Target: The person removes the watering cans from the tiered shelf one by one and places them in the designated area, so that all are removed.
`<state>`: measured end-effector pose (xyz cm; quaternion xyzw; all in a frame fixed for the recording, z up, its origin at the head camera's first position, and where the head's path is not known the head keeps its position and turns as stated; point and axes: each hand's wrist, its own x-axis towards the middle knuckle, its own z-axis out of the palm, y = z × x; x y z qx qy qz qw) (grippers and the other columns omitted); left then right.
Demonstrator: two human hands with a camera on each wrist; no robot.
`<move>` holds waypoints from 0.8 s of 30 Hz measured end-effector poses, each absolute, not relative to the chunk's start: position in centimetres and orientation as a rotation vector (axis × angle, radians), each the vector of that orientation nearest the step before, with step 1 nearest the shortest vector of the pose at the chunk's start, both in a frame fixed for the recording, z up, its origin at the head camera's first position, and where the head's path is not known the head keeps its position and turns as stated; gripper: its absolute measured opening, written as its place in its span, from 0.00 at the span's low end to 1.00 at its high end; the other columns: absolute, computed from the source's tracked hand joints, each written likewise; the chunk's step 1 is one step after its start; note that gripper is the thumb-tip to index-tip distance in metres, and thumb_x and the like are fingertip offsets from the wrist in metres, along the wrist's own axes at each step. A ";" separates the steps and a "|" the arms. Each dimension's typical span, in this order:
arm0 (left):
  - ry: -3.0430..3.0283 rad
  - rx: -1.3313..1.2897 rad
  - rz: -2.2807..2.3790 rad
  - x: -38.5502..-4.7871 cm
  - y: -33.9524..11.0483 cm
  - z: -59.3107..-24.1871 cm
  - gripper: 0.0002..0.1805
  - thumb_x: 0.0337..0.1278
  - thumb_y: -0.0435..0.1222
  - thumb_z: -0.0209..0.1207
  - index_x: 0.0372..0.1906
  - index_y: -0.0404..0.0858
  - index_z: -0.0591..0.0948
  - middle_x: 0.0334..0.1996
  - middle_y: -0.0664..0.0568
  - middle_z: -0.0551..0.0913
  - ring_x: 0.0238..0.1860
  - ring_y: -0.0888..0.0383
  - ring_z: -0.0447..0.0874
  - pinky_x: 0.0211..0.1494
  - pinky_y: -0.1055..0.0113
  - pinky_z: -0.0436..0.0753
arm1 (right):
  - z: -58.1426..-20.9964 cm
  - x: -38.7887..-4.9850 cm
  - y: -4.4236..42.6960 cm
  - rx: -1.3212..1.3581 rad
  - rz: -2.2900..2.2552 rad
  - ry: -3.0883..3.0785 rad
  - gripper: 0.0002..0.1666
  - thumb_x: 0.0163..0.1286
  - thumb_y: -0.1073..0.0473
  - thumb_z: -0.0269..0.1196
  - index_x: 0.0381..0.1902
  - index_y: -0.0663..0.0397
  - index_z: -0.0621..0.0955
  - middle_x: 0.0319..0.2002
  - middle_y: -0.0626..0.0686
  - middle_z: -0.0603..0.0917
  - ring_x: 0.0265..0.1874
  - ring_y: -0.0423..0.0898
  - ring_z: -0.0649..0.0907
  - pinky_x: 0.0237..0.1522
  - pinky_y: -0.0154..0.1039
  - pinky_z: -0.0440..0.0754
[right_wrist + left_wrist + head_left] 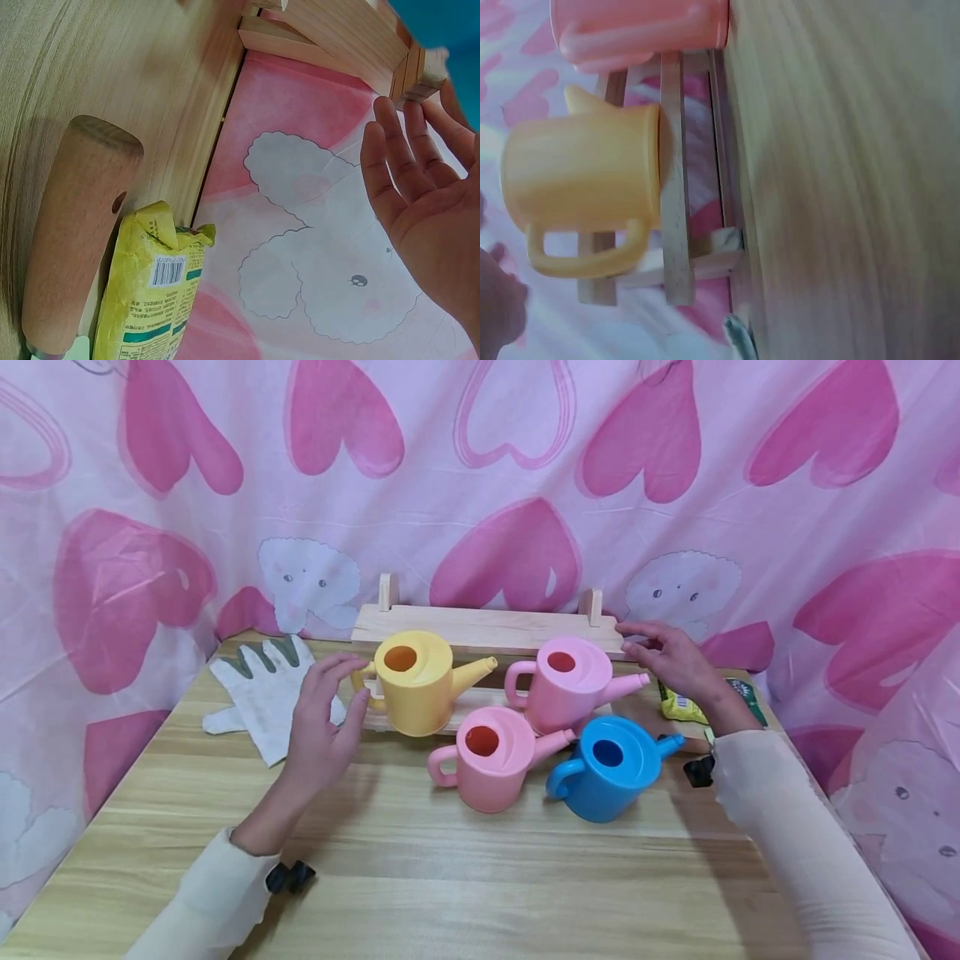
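Cream sleeves [795, 827] nearest. Left hand [322, 718]: fingers loosely bent, empty, beside handle of yellow watering can [416, 697] on wooden rack [487, 627]; contact unclear. Right hand [675, 668]: fingers extended, empty, tips at rack's right end. Pink can [562, 697], coral can [491, 781] between both hands' fingers; blue can [607, 789] nearer viewer than right fingers.

At the lower left of the head view, a plain, cream-white left sleeve [206, 893] ended at the left hand's [324, 727] wrist, with a small black two-lobed fitting [291, 877] beside its cuff. At the lower right, the right sleeve [810, 843] matched, another black fitting [700, 771] beside it.
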<state>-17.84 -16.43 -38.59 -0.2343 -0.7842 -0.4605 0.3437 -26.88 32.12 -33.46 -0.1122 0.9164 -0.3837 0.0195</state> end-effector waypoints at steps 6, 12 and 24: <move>-2.209 -0.433 -1.418 -18.8 -17.1 -39.1 0.21 0.78 0.28 0.51 0.70 0.31 0.73 0.64 0.40 0.76 0.65 0.47 0.73 0.65 0.56 0.76 | -33.5 -27.0 32.1 -0.337 -1.184 2.846 0.31 0.80 0.49 0.59 0.75 0.53 0.72 0.72 0.63 0.68 0.62 0.65 0.75 0.58 0.65 0.79; -2.303 -0.403 -1.543 -19.1 -17.6 -39.4 0.20 0.82 0.32 0.45 0.69 0.29 0.72 0.59 0.36 0.78 0.54 0.48 0.77 0.52 0.73 0.81 | -33.5 -27.1 32.1 -0.352 -1.170 2.859 0.31 0.80 0.48 0.59 0.74 0.53 0.72 0.71 0.63 0.69 0.61 0.64 0.76 0.58 0.65 0.79; -2.389 -0.394 -1.585 -18.5 -18.4 -38.4 0.15 0.81 0.33 0.50 0.60 0.27 0.77 0.47 0.37 0.81 0.48 0.49 0.80 0.48 0.68 0.86 | -33.7 -27.0 32.3 -0.350 -1.180 2.867 0.30 0.79 0.48 0.60 0.74 0.52 0.73 0.72 0.63 0.68 0.62 0.64 0.74 0.58 0.65 0.79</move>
